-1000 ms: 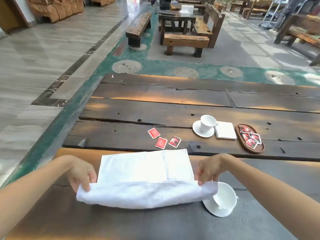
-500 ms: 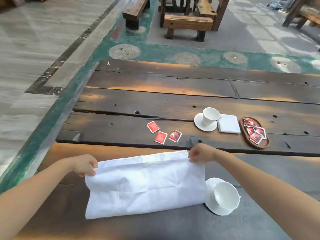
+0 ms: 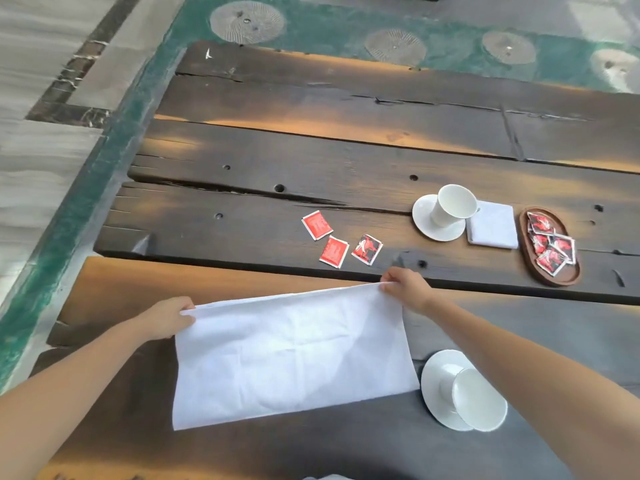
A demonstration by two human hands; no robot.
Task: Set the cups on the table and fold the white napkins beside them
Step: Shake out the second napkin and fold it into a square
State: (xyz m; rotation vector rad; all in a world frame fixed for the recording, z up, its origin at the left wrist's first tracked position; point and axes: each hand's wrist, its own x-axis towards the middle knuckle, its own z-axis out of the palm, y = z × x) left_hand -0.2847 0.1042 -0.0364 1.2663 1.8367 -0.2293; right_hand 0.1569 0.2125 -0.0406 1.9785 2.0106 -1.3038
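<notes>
White napkin (image 3: 291,355), folded, faintly creased

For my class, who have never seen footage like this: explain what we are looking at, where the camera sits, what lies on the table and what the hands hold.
There is no machine here. A person wears a wide-angle camera on the head, so we look down at two bare arms. The left hand and right hand each pinch a far corner of a white napkin spread on the dark wooden table. Beside it stands a cup on a saucer. Further off are a second cup on a saucer, a folded napkin, three loose red sachets, and a wooden tray holding more.
</notes>
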